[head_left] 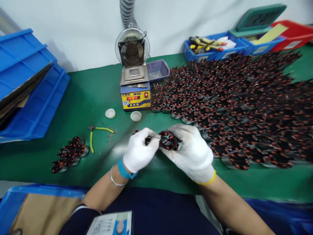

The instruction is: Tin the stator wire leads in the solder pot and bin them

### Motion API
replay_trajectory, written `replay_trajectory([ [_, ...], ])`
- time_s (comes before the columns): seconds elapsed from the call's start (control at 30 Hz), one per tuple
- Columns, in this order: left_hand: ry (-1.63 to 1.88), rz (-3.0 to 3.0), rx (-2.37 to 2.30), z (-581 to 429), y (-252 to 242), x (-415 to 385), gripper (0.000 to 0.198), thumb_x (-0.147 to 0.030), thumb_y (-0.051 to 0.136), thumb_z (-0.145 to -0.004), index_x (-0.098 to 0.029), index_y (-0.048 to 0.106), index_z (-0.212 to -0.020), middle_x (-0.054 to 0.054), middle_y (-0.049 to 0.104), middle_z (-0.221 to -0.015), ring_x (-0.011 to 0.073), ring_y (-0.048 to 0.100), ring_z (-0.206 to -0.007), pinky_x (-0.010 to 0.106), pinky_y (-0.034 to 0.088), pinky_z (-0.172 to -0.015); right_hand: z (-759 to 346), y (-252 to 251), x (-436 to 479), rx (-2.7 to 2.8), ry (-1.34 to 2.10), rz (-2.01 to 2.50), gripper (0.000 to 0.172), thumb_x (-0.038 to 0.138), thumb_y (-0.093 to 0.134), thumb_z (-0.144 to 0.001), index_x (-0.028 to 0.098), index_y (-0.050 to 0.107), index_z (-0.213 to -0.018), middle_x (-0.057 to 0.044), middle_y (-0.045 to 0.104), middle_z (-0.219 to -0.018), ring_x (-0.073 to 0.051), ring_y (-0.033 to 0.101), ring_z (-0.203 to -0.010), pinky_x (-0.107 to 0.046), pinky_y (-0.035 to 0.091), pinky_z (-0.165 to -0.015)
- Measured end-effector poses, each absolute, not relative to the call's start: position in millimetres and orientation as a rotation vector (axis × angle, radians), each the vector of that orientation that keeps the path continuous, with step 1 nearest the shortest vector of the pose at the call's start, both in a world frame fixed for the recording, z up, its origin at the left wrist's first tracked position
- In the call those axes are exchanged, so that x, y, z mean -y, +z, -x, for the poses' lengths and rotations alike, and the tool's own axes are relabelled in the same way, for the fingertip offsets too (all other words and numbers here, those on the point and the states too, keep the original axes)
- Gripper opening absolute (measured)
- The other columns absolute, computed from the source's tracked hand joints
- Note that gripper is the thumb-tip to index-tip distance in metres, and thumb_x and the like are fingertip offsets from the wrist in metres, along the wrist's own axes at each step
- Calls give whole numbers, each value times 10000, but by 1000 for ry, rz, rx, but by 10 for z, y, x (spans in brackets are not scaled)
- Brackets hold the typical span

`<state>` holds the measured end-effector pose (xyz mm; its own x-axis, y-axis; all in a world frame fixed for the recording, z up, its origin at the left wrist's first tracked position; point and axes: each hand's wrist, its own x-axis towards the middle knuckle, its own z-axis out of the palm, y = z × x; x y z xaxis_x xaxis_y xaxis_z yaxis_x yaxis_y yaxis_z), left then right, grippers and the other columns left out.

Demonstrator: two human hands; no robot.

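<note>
In front of me my right hand (192, 148), in a white knit glove with a yellow cuff, is closed round a copper-wound motor stator (168, 140). A thin wire end hangs below that stator. My left hand (143, 147), gloved in white with a blue band at the wrist, is pinched together right beside it. Dark and orange parts of another stator (136, 132) show behind and between the left fingers; most of it is hidden. Green-handled cutters (92, 140) lie spread on the mat to the left, with copper wire scraps (110, 134) around them.
Several stators (69, 155) sit at left; a dense field of them (234, 107) fills the right. A yellow-and-blue solder pot (135, 96) stands under a duct, near two white caps (136, 116). Blue bins (200, 55) line the back; a blue crate (36, 107) leans at left.
</note>
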<state>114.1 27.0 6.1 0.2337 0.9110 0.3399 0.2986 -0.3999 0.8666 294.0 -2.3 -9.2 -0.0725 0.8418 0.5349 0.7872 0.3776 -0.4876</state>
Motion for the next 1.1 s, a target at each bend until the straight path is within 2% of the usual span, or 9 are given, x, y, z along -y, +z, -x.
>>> replay_trajectory([
  [0.2, 1313, -1923, -790, -1048, 104, -181, 286, -77, 603, -703, -207, 375, -589, -70, 422, -507, 76, 399, -441, 214, 344, -462, -3008, -47, -20, 1775, -38, 1484, 239, 387, 680, -791, 172, 683, -896, -122, 716, -906, -248, 696, -889, -394, 604, -811],
  [0.3, 1321, -1803, -1062, -1092, 84, -231, 155, -196, 697, -671, -200, 547, -706, -28, 572, -642, 118, 528, -541, 235, 445, -517, -2986, -41, -17, 1813, -4, 1432, 223, 379, 663, -808, 174, 683, -893, -116, 720, -910, -246, 699, -886, -388, 606, -799],
  [0.4, 1227, -1812, -1068, -1150, 26, -279, 65, -240, 690, -789, -182, 663, -803, 15, 676, -763, 148, 639, -678, 255, 526, -631, -2943, -42, -3, 1881, 91, 1416, 199, 365, 694, -791, 192, 680, -888, -108, 724, -925, -242, 701, -890, -363, 607, -796],
  [0.63, 1946, -1458, -944, -982, -26, -339, 137, -282, 671, -935, -189, 669, -836, -20, 614, -730, 94, 570, -554, 204, 477, -507, -2967, -26, 11, 1891, -22, 1489, 278, 386, 717, -757, 220, 671, -975, -103, 723, -977, -261, 695, -927, -382, 611, -814],
  [0.73, 2073, -1340, -877, -949, 4, -358, 188, -306, 630, -968, -183, 655, -828, -21, 593, -712, 90, 553, -527, 195, 450, -461, -2955, 53, -151, 1908, -126, 1525, 410, 418, 733, -703, 182, 652, -1029, -141, 680, -1203, -301, 674, -1078, -423, 596, -888],
  [0.83, 2036, -1517, -836, -1027, -7, -311, 196, -254, 561, -987, -184, 664, -836, 0, 614, -697, 105, 570, -549, 211, 464, -481, -2844, 179, -472, 1968, -9, 1814, 502, 400, 726, -693, 186, 626, -1135, -141, 573, -1414, -322, 674, -1079, -424, 582, -819],
  [0.93, 1831, -1996, -681, -1195, -111, -238, 201, -293, 554, -953, -183, 664, -825, 30, 672, -673, 138, 609, -549, 260, 496, -510, -2656, 242, -834, 2112, 86, 2042, 550, 408, 667, -766, 225, 574, -1276, -118, 603, -1355, -294, 693, -949, -368, 530, -708],
  [1.03, 1618, -2339, -421, -1396, -303, -194, 349, -408, 539, -944, -189, 633, -690, 9, 642, -563, 128, 546, -436, 277, 370, -393, -2477, 194, -1092, 2330, 61, 2046, 509, 406, 624, -818, 235, 570, -1294, -119, 623, -1294, -285, 691, -931, -326, 478, -659],
  [1.1, 1397, -2489, -334, -1515, -432, -176, 362, -448, 590, -926, -186, 665, -687, 1, 647, -576, 128, 572, -464, 279, 365, -409, -2393, 139, -1185, 2430, 18, 2033, 481, 397, 618, -835, 237, 581, -1287, -121, 626, -1291, -284, 691, -939, -311, 460, -641],
])
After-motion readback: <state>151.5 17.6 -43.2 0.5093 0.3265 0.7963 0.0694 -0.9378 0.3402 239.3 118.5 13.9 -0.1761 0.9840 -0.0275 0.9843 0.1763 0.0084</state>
